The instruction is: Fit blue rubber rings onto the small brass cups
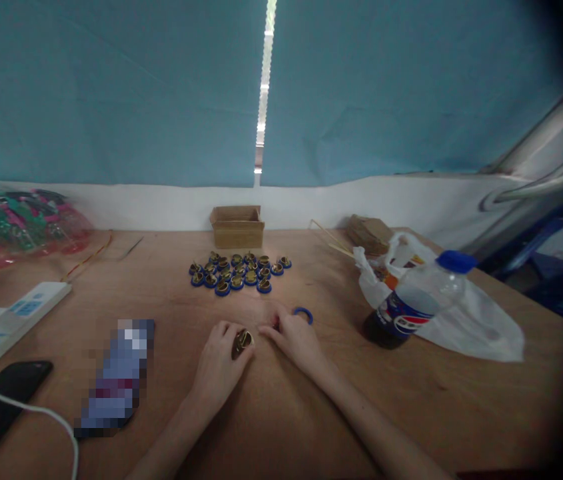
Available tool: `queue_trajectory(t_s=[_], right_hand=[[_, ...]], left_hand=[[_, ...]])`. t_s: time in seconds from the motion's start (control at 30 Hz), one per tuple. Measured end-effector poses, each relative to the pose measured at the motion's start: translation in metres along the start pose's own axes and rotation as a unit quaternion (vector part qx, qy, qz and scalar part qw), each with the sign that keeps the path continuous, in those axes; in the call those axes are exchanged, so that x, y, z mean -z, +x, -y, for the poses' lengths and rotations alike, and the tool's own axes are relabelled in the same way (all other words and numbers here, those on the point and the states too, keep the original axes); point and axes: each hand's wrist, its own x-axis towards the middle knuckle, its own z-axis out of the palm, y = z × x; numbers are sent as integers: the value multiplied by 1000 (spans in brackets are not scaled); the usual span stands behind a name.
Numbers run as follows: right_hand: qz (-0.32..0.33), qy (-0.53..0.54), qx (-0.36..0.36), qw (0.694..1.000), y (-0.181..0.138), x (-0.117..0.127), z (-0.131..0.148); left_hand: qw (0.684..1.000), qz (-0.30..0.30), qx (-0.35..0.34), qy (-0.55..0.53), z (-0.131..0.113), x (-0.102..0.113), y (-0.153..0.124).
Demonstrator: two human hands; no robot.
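Observation:
My left hand [221, 357] is closed around a round, brass-coloured metal piece [242, 343], tilted so its open hollow side shows. Close by on the right, my right hand [295, 339] has its fingers curled together; a small dark, reddish bit shows at the fingertips, too little to name. A blue ring [304, 315] lies on the table just beyond the right hand's knuckles. Farther back sits a cluster of several similar brass-coloured pieces with blue rims [236, 273]. Behind the cluster stands an open cardboard box [238, 230].
To the right a cola bottle [411, 303] leans by a white plastic bag [481, 323], with a brown packet [368, 233] behind. On the left are a power strip [36, 300], a black phone [6, 407], a blurred-out screen [116, 380] and plastic-bagged items [26, 223].

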Motion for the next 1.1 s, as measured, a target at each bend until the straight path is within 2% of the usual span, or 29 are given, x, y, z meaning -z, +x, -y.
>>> queue_trajectory(t_s=[0.43, 0.6, 0.8, 1.1], right_hand=[[9, 46, 15, 999, 2, 7, -4], [-12, 140, 41, 989, 6, 13, -15], [9, 224, 7, 974, 7, 17, -21], [31, 235, 14, 971, 4, 28, -18]], left_hand=[[1000, 6, 5, 3, -1, 2, -1], [1000, 0, 7, -20, 1, 2, 0], [1000, 6, 3, -30, 2, 1, -1], [999, 36, -15, -9, -1, 3, -1]])
